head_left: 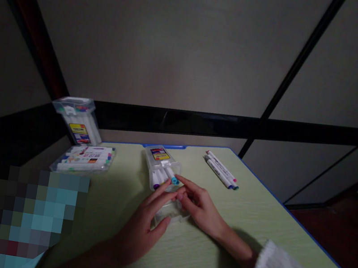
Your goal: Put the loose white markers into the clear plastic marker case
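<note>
A clear plastic marker case [160, 163] lies on the table with its mouth toward me, holding several white markers. Purple and teal caps poke out at the opening; the teal-capped marker [173, 180] is on the right. My left hand [142, 228] reaches in from below, fingers stretched and thumb apart, fingertips close to the caps. The index finger of my right hand [203, 208] extends to the teal cap and seems to touch it, while its other fingers bend beside my left fingertips. Under both hands sits the clear open lid [171, 212], partly hidden.
Several loose white markers [221, 170] lie to the right. At the left stand an upright clear marker case [80, 123] and a flat marker case [84, 160]. A blurred-out patch [37, 215] covers the lower left. The table [254, 214] has a blue edge near a wall.
</note>
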Demonstrator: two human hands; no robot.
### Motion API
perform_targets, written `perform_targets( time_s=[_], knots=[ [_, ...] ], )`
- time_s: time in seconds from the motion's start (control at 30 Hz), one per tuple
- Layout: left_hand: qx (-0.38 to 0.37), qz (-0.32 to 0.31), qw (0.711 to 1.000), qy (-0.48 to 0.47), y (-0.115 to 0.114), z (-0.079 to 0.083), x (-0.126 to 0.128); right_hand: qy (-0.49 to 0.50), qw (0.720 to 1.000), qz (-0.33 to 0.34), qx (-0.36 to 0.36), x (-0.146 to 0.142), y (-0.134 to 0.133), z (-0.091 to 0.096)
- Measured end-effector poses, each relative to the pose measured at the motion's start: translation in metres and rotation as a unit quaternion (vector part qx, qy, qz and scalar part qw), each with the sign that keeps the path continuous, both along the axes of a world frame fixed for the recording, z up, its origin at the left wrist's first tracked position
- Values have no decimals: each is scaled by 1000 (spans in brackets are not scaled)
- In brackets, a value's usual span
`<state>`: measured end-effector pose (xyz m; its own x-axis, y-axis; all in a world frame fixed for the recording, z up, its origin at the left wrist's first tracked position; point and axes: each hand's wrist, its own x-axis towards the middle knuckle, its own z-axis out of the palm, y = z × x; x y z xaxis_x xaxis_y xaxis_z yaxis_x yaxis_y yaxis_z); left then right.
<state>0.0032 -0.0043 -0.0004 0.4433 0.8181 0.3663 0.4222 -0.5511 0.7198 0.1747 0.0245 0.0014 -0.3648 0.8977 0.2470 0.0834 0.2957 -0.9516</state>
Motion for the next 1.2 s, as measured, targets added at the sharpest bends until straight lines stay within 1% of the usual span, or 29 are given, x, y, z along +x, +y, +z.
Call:
perform_targets(
  time_s=[0.33,0.6,0.8,1.2],
  knots=[
    [-3,1,1000,9,0,0,-1,0,1000,-4,3,0,-1,1],
    [-12,6,1000,8,-2,0,0,20,1000,-3,2,0,-1,-2],
    [-25,6,1000,14,-1,1,1,5,1000,-1,12,1,0,-2],
    [-16,8,1000,15,0,2,1,-15,1000,-8,16,1,-1,-1]
  ],
)
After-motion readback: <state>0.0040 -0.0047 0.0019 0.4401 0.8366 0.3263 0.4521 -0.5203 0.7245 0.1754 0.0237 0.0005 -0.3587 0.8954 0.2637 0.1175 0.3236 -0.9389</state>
